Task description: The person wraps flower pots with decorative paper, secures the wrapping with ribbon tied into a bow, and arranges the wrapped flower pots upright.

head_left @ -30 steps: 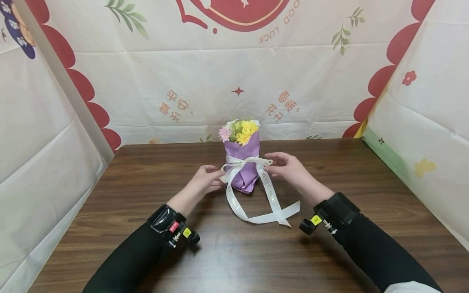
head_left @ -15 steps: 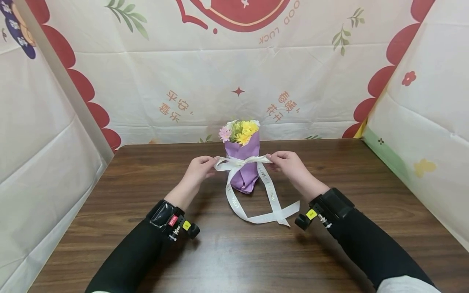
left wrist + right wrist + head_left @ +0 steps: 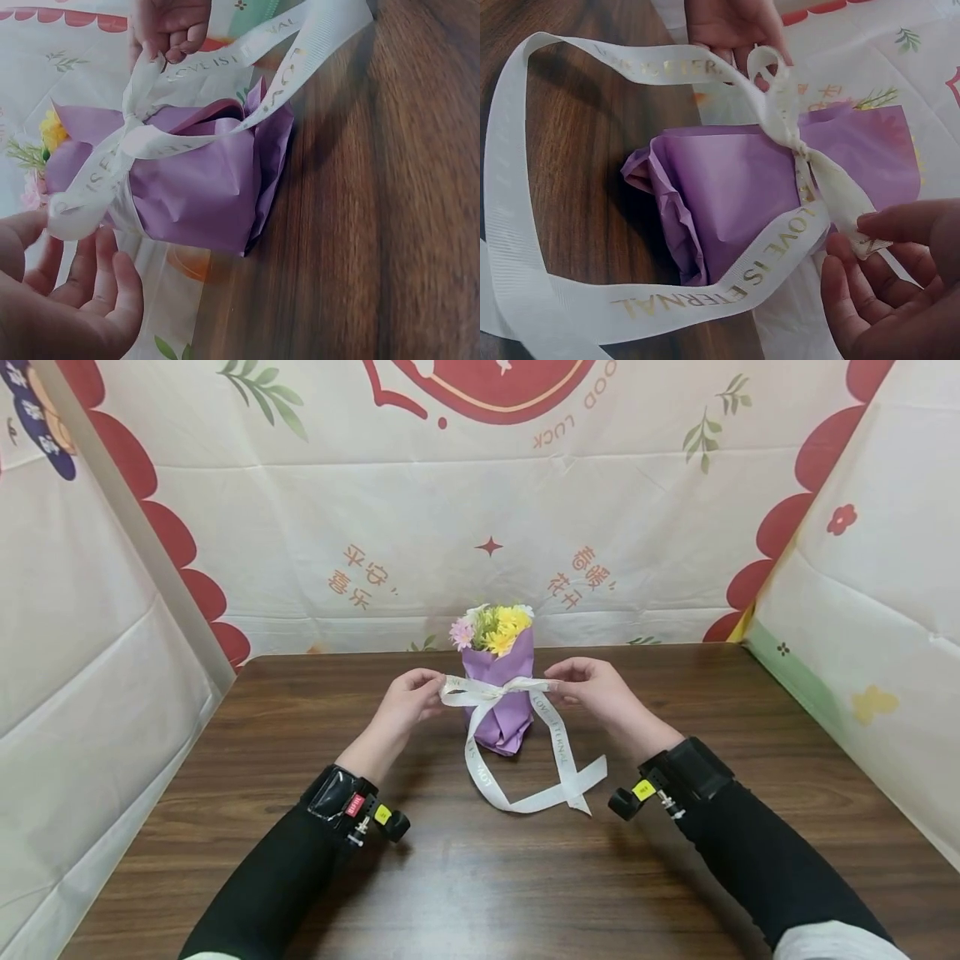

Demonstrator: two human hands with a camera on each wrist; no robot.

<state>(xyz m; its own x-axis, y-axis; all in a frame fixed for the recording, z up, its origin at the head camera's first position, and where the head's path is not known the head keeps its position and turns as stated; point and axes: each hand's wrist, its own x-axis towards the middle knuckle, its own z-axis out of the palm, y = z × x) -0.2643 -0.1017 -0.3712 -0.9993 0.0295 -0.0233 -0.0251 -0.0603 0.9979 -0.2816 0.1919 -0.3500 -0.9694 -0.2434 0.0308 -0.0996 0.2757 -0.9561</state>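
A small bouquet in purple wrapping paper (image 3: 507,727) stands upright near the table's back edge. Yellow flowers (image 3: 504,631), a pink one and white ones show at its top. Around its middle is tied a white ribbon bow (image 3: 486,695) with gold lettering. My left hand (image 3: 407,700) pinches the left loop (image 3: 75,214) between thumb and fingers. On the other side, my right hand (image 3: 596,692) holds the right loop (image 3: 847,196) by its end, thumb against the fingers. Both long ribbon tails (image 3: 558,739) hang down and cross on the table in front.
The brown wooden table (image 3: 480,885) reaches to a printed white cloth backdrop (image 3: 300,543). Cloth sides (image 3: 885,635) stand at left and right. A black camera strap sits on each wrist.
My left hand has risen from the ribbon's lower left to the left loop and taken hold, drawing it outward. My right hand has gripped the right loop. The ribbon tails have shifted slightly.
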